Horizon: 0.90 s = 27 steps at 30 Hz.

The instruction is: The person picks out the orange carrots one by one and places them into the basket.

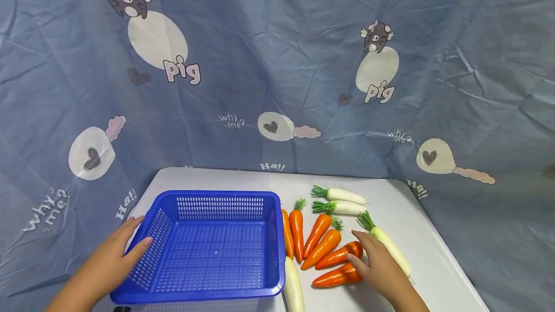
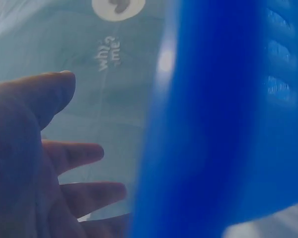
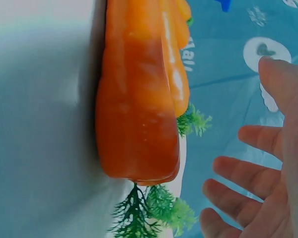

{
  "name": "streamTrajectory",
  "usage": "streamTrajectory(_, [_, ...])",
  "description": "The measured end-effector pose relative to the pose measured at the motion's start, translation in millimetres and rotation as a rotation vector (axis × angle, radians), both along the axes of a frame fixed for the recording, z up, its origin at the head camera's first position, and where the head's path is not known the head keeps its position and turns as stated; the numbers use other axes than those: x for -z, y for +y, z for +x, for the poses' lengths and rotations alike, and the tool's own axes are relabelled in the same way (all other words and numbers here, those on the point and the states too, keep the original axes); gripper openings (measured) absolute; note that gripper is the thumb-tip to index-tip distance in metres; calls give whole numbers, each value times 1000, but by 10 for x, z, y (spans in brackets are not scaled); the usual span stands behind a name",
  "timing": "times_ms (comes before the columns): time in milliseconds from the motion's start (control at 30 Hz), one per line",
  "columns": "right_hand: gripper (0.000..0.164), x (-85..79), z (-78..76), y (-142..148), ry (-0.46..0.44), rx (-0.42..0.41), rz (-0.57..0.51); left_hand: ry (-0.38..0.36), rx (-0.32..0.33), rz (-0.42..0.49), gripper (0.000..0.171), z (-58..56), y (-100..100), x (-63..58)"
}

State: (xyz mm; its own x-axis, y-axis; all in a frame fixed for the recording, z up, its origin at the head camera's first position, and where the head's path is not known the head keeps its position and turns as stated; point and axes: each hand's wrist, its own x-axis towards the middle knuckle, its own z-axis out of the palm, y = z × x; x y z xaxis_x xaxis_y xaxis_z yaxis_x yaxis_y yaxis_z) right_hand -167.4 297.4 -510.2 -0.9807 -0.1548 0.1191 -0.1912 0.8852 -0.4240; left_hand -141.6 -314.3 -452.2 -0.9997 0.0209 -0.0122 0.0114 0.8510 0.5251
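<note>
A blue plastic basket [image 1: 217, 254] stands on the left half of the white table, with nothing inside. My left hand [image 1: 114, 254] is at the basket's left side, fingers spread; in the left wrist view that hand [image 2: 54, 158] is beside the blurred basket rim [image 2: 198, 119]. To the right, my right hand [image 1: 375, 264] hovers above the nearest carrots [image 1: 340, 276], its fingers loosely extended. The right wrist view shows a large orange carrot [image 3: 139, 99] with green leaves, and the right hand [image 3: 258, 183] apart from it, holding nothing.
Several more carrots [image 1: 321, 249] fan out right of the basket. Two white radishes [image 1: 347, 195] with green tops lie behind them, another radish [image 1: 392, 249] on the right, and a long pale one [image 1: 294, 285] by the basket's front corner. A blue patterned cloth [image 1: 277, 61] hangs behind.
</note>
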Motion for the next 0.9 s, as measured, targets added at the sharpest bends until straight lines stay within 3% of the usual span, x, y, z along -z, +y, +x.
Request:
streamTrajectory(133, [70,37,52,15,24,23,-44,-80,-47,22,82,26,-77,25])
streamTrajectory(267, [67,67,100,28,47,57,-81,-71,-72,55,76,89,-127,72])
streamTrajectory(367, [68,78,133,36,16,92,-119,-45,-72,102,72,140,-152,114])
streamTrajectory(533, [69,94,211,53,-31,152,-173,-92,-75,181,77,185,-151,192])
streamTrajectory(700, [65,158,301,57,7,188,-206,-115,-46,296,76,204,-149,318])
streamTrajectory(800, [62,185,352,63,44,206,-221,-221,-43,428,77,213,-132,379])
streamTrajectory(900, [60,182,397,71,67,215,-236,-313,-80,489,77,216,-92,420])
